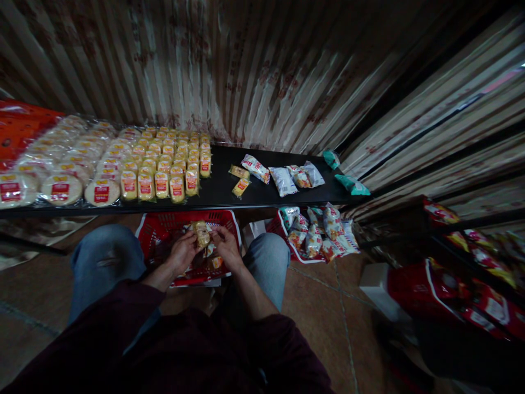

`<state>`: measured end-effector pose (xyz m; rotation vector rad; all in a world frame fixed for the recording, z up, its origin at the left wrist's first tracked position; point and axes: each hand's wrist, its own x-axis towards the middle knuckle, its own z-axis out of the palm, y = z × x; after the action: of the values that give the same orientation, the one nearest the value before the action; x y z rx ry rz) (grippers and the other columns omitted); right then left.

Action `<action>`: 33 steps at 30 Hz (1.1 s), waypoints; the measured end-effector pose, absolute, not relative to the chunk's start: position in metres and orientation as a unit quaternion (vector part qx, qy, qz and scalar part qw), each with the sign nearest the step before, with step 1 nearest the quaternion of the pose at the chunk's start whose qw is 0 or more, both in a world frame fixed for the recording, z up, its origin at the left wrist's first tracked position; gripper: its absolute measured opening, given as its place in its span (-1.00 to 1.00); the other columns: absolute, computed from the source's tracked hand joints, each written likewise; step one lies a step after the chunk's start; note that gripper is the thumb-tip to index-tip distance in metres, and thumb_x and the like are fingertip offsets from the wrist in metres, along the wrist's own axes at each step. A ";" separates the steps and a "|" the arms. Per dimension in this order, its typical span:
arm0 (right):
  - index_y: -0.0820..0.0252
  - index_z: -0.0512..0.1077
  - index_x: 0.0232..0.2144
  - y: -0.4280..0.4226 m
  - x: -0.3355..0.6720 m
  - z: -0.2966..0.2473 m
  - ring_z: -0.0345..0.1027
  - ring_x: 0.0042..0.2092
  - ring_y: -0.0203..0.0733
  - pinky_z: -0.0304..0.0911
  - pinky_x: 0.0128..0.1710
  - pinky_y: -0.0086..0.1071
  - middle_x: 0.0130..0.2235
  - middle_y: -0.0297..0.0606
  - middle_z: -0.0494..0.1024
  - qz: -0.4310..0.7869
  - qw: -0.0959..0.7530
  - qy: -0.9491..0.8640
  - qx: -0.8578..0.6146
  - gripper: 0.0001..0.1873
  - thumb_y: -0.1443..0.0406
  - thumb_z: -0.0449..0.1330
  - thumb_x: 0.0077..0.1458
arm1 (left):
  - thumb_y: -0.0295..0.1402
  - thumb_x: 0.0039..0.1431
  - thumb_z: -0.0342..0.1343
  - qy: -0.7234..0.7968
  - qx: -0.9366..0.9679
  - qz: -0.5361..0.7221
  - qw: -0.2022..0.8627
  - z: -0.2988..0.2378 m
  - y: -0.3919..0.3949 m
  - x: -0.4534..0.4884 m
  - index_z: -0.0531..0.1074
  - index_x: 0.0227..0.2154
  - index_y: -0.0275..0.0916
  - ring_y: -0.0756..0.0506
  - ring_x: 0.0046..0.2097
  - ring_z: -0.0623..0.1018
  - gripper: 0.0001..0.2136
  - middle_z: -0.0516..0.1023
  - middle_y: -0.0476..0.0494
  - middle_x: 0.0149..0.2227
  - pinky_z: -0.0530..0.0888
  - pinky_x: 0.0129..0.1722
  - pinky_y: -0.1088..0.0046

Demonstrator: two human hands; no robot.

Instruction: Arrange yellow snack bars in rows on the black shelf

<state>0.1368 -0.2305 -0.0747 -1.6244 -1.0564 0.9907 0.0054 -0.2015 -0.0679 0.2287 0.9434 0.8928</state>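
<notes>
Above a red basket (141,236) between my knees, my left hand (184,251) is closed on a small wrapped cake (200,235) in clear film, its tan back towards me. The curled fingers of my right hand (225,246) pinch at the right edge of the same wrapped cake. More packets lie in the basket under my hands, partly hidden by them. On the black shelf (223,191) ahead, upright yellow wrapped cakes (162,185) with red labels stand in rows. Two loose wrapped cakes (240,187) lie to their right.
Round white wrapped cakes (102,191) fill the shelf's left, beside an orange bag (24,128). White snack bags (283,180) and green packets (353,185) lie on its right. A second basket (283,232) holds snack bags. Another red basket (410,287) stands at right. Draped curtains hang behind.
</notes>
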 end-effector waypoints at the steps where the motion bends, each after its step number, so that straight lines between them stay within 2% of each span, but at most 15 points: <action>1: 0.16 0.42 -0.26 -0.230 0.136 -0.074 0.44 -0.21 -0.23 0.32 -0.11 -0.32 -0.27 -0.28 0.57 0.411 0.472 -0.425 -0.654 -0.77 0.23 0.05 0.05 | -0.66 0.02 -0.02 0.435 0.094 0.416 0.793 -0.068 -0.201 0.005 0.40 -0.36 -0.32 0.00 -0.33 0.54 -0.81 0.54 -0.13 -0.34 0.49 -0.24 0.42; 10: 0.16 0.41 -0.26 -0.232 0.132 -0.057 0.45 -0.28 -0.25 0.36 -0.17 -0.34 -0.29 -0.27 0.57 0.466 0.487 -0.420 -0.609 -0.77 0.21 0.08 0.05 | -0.68 -0.01 -0.06 0.441 0.064 0.399 0.801 -0.069 -0.199 0.007 0.40 -0.36 -0.30 -0.01 -0.36 0.55 -0.77 0.53 -0.13 -0.35 0.53 -0.27 0.41; 15: 0.14 0.41 -0.25 -0.233 0.132 -0.058 0.44 -0.23 -0.24 0.34 -0.16 -0.35 -0.26 -0.29 0.56 0.425 0.467 -0.452 -0.630 -0.76 0.17 0.10 0.05 | -0.68 -0.02 -0.06 0.439 0.071 0.399 0.802 -0.071 -0.199 0.006 0.39 -0.37 -0.29 -0.02 -0.36 0.55 -0.77 0.54 -0.11 -0.36 0.52 -0.26 0.37; 21: 0.11 0.39 -0.22 -0.233 0.135 -0.069 0.43 -0.24 -0.24 0.33 -0.20 -0.36 -0.27 -0.33 0.54 0.360 0.419 -0.504 -0.664 -0.75 0.16 0.13 0.03 | -0.57 0.04 0.01 0.423 0.097 0.384 0.815 -0.069 -0.199 0.004 0.41 -0.35 -0.28 -0.01 -0.38 0.53 -0.85 0.54 -0.09 -0.35 0.49 -0.22 0.34; 26: 0.10 0.39 -0.25 -0.235 0.136 -0.064 0.42 -0.27 -0.25 0.31 -0.20 -0.36 -0.29 -0.33 0.53 0.347 0.375 -0.529 -0.678 -0.77 0.16 0.12 0.05 | -0.52 -0.09 0.18 0.422 0.144 0.381 0.810 -0.073 -0.201 0.003 0.40 -0.45 -0.25 0.03 -0.41 0.49 -0.89 0.51 -0.01 -0.42 0.44 -0.30 0.45; 33: 0.11 0.41 -0.22 -0.239 0.134 -0.055 0.42 -0.28 -0.22 0.29 -0.22 -0.36 -0.28 -0.30 0.54 0.356 0.314 -0.525 -0.706 -0.69 0.11 0.18 -0.01 | -0.26 -0.26 0.29 0.497 0.264 0.388 0.729 -0.076 -0.205 0.006 0.41 -0.43 -0.20 -0.01 -0.34 0.46 -0.72 0.49 0.02 -0.40 0.30 -0.34 0.50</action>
<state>0.1340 -0.2391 -0.0551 -1.8612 -1.3847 0.9371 0.0061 -0.2055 -0.0765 0.5815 1.0957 0.8554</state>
